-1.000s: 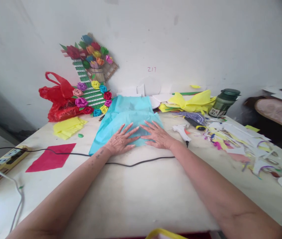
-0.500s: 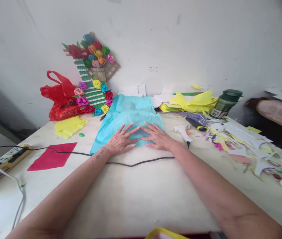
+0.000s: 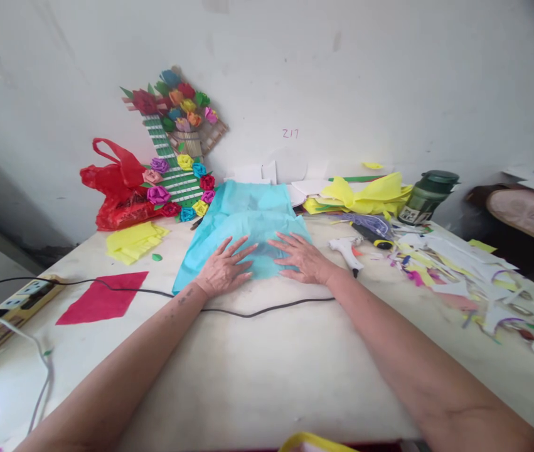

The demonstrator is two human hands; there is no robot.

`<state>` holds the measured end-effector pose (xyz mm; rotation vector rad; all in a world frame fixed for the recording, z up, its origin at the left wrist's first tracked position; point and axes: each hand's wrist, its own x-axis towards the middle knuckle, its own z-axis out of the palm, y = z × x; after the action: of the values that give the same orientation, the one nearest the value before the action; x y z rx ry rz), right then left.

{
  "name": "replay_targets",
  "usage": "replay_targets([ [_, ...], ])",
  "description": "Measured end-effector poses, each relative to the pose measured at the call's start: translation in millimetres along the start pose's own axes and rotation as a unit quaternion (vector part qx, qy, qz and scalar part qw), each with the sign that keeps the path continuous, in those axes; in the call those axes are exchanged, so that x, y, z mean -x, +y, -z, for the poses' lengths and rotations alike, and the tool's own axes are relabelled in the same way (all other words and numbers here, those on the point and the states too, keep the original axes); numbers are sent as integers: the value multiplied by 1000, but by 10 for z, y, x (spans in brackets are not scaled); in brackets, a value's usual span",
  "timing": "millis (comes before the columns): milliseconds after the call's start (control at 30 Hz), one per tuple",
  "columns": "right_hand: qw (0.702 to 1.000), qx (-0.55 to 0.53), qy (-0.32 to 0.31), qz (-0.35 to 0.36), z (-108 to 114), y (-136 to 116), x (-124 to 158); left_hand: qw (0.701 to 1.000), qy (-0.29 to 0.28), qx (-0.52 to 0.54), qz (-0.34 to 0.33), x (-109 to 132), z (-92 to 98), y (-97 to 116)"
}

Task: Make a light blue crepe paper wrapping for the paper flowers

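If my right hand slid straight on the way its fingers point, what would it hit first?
Probably your bare left hand, spread opposite your right hand over the long, creased, light-blue, paper-like sheet; the exact line is hard to judge.

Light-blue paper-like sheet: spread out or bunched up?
Spread out, though creased: the sheet lies broad across the pale table, left hand and right hand splayed at its near end. Hidden layers: cannot tell.

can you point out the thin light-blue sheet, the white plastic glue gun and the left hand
Thin light-blue sheet (image 3: 256, 220): head view, on its creased middle
White plastic glue gun (image 3: 346, 249): head view, on its upper handle
Left hand (image 3: 221, 270): head view, on its back
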<state>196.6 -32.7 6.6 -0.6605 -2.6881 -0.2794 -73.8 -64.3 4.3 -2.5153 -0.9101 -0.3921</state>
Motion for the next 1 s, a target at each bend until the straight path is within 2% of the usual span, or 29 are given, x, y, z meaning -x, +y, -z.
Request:
replay_targets([
  [267,996,-36,79,-19,-31,5,-27,999,-2,-14,38,14,-13,-2],
  [500,997,-66,27,11,-50,-126,-85,1000,-8,-13,9,-12,-4,-6],
  [767,998,-47,-9,30,-103,-110,-73,1000,-29,4,8,-33,-48,-21],
  [1000,998,-48,40,28,-66,-126,-56,1000,-20,-5,2,-21,-6,-2],
])
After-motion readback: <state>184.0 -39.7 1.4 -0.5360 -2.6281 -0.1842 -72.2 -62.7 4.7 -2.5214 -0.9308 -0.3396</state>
